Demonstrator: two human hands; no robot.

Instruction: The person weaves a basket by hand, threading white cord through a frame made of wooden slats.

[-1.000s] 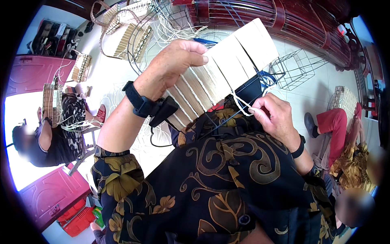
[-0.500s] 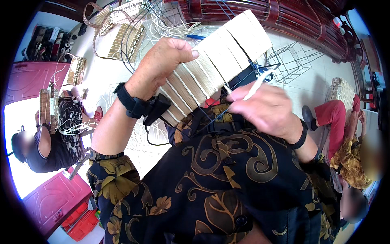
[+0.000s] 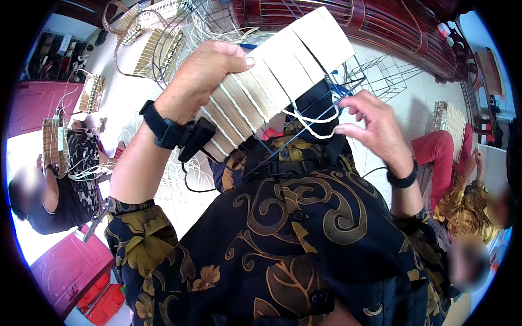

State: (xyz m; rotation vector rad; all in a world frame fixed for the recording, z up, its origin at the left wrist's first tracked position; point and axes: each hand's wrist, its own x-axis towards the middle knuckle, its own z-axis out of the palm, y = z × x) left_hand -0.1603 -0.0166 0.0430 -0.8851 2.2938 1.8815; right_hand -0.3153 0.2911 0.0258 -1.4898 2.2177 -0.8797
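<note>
My left hand [image 3: 202, 76] grips a pale slatted panel [image 3: 299, 54], its thumb on the upper face. White cords lie in parallel lines across the panel's lower part, and a dark wire frame [image 3: 263, 155] sits beneath it. From the panel's near edge a loose loop of white cord [image 3: 312, 119] runs out to my right hand [image 3: 375, 125], which holds it with thumb and index finger spread apart.
Seated co-workers handle similar work at the left [image 3: 38, 201] and right [image 3: 459, 212]. Beyond lie part-woven baskets [image 3: 157, 54], more wire frames [image 3: 389, 76], loose cords and a dark red wooden bench [image 3: 380, 32]. A pink door [image 3: 65, 261] is at lower left.
My left hand and the panel have shifted up and left. My right hand swept across the cord, blurred, then moved up and right; its thumb and index finger are farther apart now.
</note>
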